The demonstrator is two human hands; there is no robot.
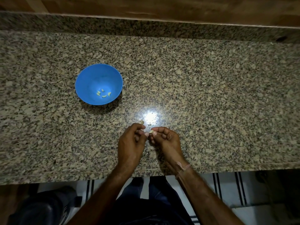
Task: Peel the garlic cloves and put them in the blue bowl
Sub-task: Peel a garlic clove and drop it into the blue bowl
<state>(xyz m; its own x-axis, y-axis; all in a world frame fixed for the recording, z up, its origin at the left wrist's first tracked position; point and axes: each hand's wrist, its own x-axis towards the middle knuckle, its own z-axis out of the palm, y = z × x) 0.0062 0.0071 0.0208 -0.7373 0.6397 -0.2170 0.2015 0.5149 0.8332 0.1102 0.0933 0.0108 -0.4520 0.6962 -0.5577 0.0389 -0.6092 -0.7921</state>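
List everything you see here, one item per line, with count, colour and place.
blue bowl: one, blue, on the countertop, left of centre
peeled garlic cloves: about five, pale yellow, on the bowl's bottom
garlic clove: one, pale, pinched between the fingertips of both hands
garlic skin scraps: a few, light brown, on the countertop just beyond the hands
countertop: one, speckled brown granite, across the view
wooden ledge: one, brown, behind the countertop
wrist thread: one, pinkish, on the right wrist
left hand: one, fingers curled, pinching the clove
right hand: one, fingers curled, pinching the clove
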